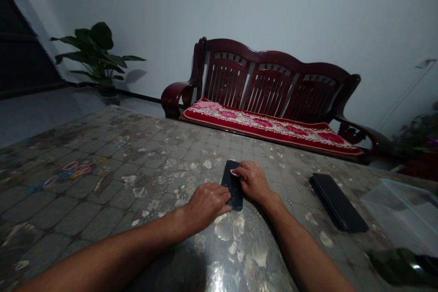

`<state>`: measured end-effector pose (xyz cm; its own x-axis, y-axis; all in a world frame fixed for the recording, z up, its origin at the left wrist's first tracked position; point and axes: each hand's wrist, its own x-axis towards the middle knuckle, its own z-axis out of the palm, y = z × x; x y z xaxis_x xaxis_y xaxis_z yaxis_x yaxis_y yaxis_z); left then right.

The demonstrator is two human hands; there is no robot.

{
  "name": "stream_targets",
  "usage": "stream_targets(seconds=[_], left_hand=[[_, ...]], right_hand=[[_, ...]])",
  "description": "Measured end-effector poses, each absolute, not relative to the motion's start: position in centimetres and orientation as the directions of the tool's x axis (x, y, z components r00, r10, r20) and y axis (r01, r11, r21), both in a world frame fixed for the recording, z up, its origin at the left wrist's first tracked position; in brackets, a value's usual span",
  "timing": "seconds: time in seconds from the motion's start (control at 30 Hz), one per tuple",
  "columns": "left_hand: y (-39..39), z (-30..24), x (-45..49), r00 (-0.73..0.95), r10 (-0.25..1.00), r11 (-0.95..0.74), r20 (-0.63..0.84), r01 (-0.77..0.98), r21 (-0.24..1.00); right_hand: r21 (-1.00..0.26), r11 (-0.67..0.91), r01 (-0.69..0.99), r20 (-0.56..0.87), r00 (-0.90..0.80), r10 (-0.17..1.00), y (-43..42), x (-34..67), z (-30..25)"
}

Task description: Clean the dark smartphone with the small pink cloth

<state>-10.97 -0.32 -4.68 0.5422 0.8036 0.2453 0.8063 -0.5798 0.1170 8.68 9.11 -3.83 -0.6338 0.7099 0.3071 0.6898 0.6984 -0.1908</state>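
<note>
A dark smartphone (pixel 234 197) lies flat on the table in front of me, its glossy black face up. My left hand (pixel 208 203) rests at the phone's left edge, fingers curled together against it and thumb near its bottom end. Over the upper right part of the phone, my right hand (pixel 252 180) is closed, with its fingertips on or just above the screen. A small pinkish-white piece (pixel 233 172) shows at those fingertips; its kind is too small to make out.
Several coloured elastic bands (pixel 73 171) lie on the patterned table (pixel 143 232) at left. To the right are a black folding case (pixel 337 203), a clear plastic box (pixel 404 210) and a dark green glossy object (pixel 397 264). Behind stands a wooden bench (pixel 265 86) with a red runner.
</note>
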Motion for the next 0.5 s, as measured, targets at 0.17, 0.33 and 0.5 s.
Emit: stream_targets(seconds=[0.17,0.33,0.5], left_hand=[[0.0,-4.5,-11.2,0.534,0.801,-0.584,0.272,0.797,0.155],[0.5,-4.5,-11.3,0.522,0.809,-0.575,0.272,0.799,0.177],[0.5,-4.4,-11.2,0.511,0.811,-0.567,0.284,0.807,0.167]], right_hand=[[-0.200,0.619,0.760,0.338,-0.540,0.771,9.8,9.0,-3.9],[-0.215,0.562,0.799,0.325,-0.484,0.813,10.4,9.4,-4.3],[-0.223,0.655,0.722,0.312,-0.583,0.750,9.8,9.1,-4.1]])
